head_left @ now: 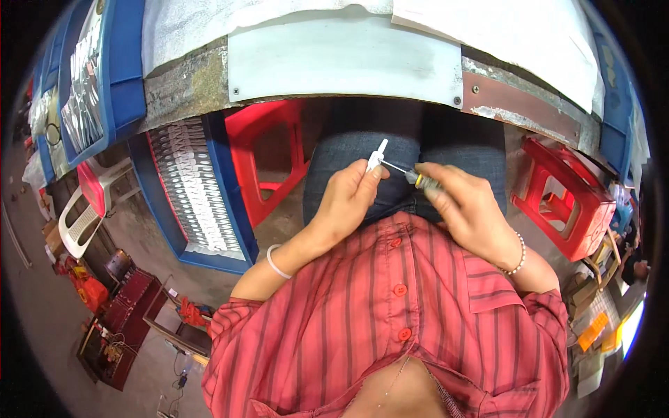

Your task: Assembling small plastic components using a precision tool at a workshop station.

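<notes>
Above my lap, my left hand point(354, 193) pinches a small white plastic piece point(377, 155) with a narrow tip pointing up and away from me. My right hand point(465, 203) is wrapped round a screwdriver point(396, 166), whose dark and yellow handle shows partly between the fingers. Its thin metal shaft points left, and the end meets the side of the white piece close to my left fingertips. Whether a screw sits there is too small to tell.
Ahead is a worn table edge with a pale plate point(341, 63) screwed on and white cloth point(502, 28) above. At left, a blue tray point(247, 254) holds rows of shiny pieces; another blue crate point(127, 101) stands higher. Red stools point(261, 202) point(592, 223) flank my legs.
</notes>
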`<state>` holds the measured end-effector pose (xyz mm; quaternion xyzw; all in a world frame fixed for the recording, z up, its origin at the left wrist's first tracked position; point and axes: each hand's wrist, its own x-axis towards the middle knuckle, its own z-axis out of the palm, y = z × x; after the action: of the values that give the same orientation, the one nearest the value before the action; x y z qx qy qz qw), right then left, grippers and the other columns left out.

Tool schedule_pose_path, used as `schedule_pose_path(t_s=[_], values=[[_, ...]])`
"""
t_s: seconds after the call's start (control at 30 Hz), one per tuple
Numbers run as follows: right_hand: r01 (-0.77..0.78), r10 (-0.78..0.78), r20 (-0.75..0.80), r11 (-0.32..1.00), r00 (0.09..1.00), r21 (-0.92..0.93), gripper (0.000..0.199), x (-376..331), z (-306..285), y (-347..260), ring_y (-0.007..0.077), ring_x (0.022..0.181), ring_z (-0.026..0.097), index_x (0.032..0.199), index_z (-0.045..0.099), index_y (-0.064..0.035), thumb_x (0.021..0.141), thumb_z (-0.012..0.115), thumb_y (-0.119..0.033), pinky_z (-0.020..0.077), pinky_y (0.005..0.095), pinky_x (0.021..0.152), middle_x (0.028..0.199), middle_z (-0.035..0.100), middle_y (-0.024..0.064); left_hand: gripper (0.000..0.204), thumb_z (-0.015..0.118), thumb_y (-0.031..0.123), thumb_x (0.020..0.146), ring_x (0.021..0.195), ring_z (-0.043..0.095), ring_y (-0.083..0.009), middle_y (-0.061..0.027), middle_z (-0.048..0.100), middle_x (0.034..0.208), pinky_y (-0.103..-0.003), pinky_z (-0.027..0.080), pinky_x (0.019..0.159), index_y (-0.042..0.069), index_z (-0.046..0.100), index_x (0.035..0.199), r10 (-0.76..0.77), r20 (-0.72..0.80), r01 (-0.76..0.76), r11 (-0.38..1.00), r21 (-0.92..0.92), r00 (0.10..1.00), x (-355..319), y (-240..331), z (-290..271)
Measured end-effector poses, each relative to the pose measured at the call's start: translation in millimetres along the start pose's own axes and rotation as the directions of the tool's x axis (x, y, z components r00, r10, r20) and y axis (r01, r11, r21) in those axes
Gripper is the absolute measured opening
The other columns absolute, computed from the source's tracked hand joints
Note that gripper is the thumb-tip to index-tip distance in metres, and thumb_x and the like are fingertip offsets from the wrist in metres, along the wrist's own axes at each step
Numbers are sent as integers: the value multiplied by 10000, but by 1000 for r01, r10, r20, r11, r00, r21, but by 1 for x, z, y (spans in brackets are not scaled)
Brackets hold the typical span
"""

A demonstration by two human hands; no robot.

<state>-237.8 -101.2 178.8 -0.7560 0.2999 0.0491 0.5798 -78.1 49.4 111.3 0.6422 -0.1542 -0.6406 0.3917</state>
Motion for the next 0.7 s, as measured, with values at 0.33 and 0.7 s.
schedule_pose_path(t_s=[0.33,0.7], values=[[262,-311,-45,861,949,-436,238,9,29,24,218,558,602,1086,618,28,872,605,-77,466,264,505,783,618,141,161,447,101,970,635,597,-390,-205,565,668,-434,438,548,-23,494,878,510,-79,-384,733,562,857,11,-15,9],[258,-170,194,656,966,-709,394,15,17,-19,250,575,612,1166,616,-22,790,662,-127,484,341,493,707,587,144,164,475,92,949,607,566,-468,-290,540,629,-513,413,495,-39,455,852,486,-62,-390,766,511,872,18,-20,10]])
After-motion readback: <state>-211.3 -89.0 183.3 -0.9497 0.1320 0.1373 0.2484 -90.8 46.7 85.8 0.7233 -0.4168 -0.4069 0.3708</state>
